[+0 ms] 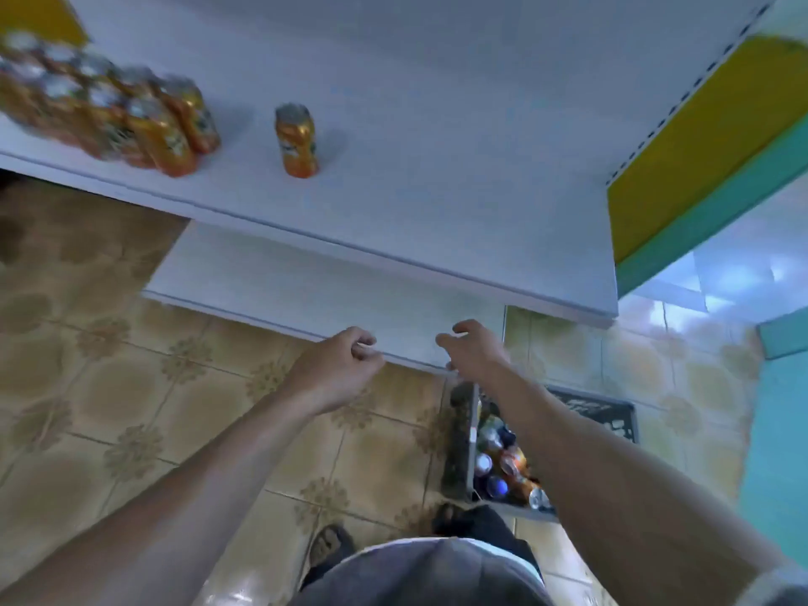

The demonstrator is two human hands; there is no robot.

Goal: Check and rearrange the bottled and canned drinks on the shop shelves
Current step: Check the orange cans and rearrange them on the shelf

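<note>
A single orange can (296,139) stands upright on the white upper shelf (437,177). A blurred cluster of several orange cans (109,111) fills that shelf's left end. Lower down, my left hand (339,367) hangs over the front edge of the lower white shelf (315,290), fingers loosely curled and holding nothing. My right hand (474,349) hovers beside it at the same edge, fingers relaxed and empty. A dark crate (459,439) on the floor below my right arm holds several mixed cans (503,465).
A yellow and teal side panel (682,168) bounds the shelves on the right, with a teal wall (774,430) beyond. Patterned brown floor tiles (131,387) spread below. My cap brim and feet show at the bottom.
</note>
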